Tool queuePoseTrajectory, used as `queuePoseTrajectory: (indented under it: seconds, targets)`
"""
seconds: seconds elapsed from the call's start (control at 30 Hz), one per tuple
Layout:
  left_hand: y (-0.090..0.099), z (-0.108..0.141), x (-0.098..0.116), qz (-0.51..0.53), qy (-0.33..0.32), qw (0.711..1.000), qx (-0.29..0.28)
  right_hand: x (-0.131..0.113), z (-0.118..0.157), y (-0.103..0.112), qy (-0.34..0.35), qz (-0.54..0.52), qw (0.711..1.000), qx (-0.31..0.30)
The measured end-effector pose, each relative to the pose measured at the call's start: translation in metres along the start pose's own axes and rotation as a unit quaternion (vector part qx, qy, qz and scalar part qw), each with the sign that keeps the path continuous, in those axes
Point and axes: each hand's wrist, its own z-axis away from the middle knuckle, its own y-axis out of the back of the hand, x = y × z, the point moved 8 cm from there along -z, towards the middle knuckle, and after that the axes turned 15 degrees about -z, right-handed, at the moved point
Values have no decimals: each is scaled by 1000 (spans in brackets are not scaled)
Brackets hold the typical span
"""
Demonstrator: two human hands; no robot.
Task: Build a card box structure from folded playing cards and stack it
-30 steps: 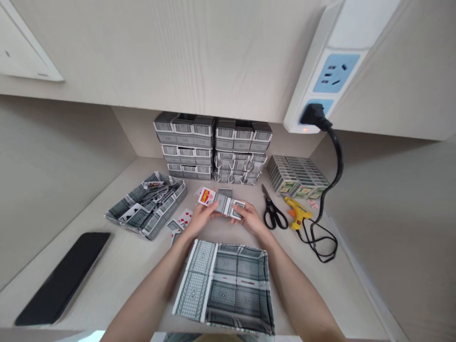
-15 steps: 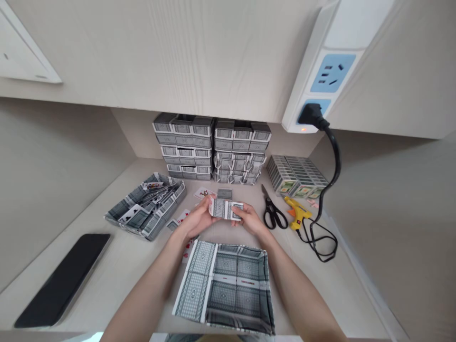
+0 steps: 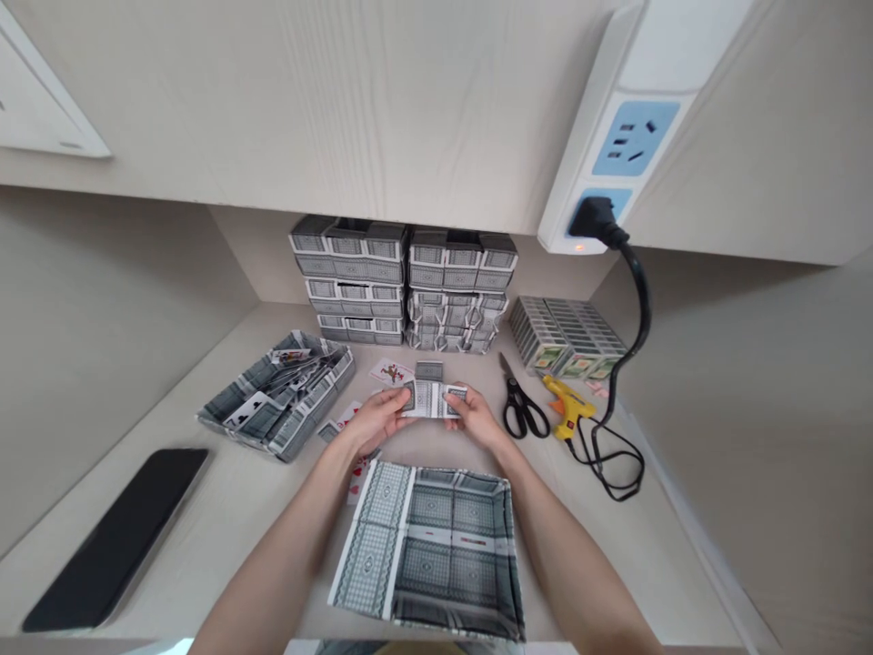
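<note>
A folded strip of playing cards (image 3: 427,399), grey patterned backs with white bands, is held between both hands. My left hand (image 3: 384,418) grips its left end, thumb on top. At the right end, my right hand (image 3: 470,415) pinches it with the thumb over the card. Just behind the strip lies a small grey card piece (image 3: 429,370). Between my forearms and nearer to me sits an open box made of cards (image 3: 386,496), with a wide flap at its left. Loose cards, among them a joker (image 3: 392,372), lie beside and under my left hand.
Card boxes (image 3: 368,246) are stacked at the back. A card tray (image 3: 293,444) with loose cards and a black phone (image 3: 115,541) are left; scissors (image 3: 522,411), a yellow glue gun (image 3: 570,408) with its cord, and card packs (image 3: 566,335) are right.
The left end of the strip now lies flatter, with my left thumb moved onto its face. My right hand keeps its pinch. The view has shifted slightly.
</note>
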Motion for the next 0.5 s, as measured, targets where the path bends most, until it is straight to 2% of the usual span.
queuePoseTrajectory:
  seconds: [0.3, 0.5]
  targets:
    - [5, 1, -6, -35, 30, 999, 22, -4, 2, -2, 5, 31, 999, 2]
    - [-3, 5, 1, 32, 16, 999, -39, -8, 1, -5, 11, 12, 1000, -14]
